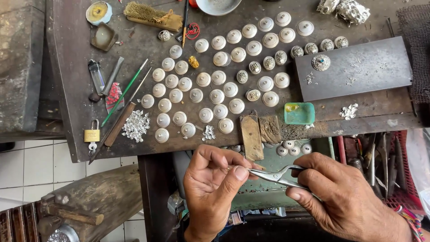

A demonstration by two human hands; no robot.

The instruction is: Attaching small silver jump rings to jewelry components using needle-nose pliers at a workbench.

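Note:
My right hand (345,197) grips a pair of small metal pliers (277,175), whose tips point left toward my left hand (210,183). The left thumb and fingers pinch something tiny at the plier tips; the piece is too small to make out. Both hands hover below the front edge of a dark, worn workbench (76,89). Many round white domed pieces (218,96) with small centre studs lie spread over the bench. Several darker ornate silver domes (280,57) lie among them.
A dark metal plate (358,71) with one ornate dome sits at the right. A green dish (299,113), a wooden bench peg (251,136), a brass padlock (92,134), brushes, a lighter and a heap of silver scraps (135,125) lie along the left and front. Tools fill a red tray (385,166).

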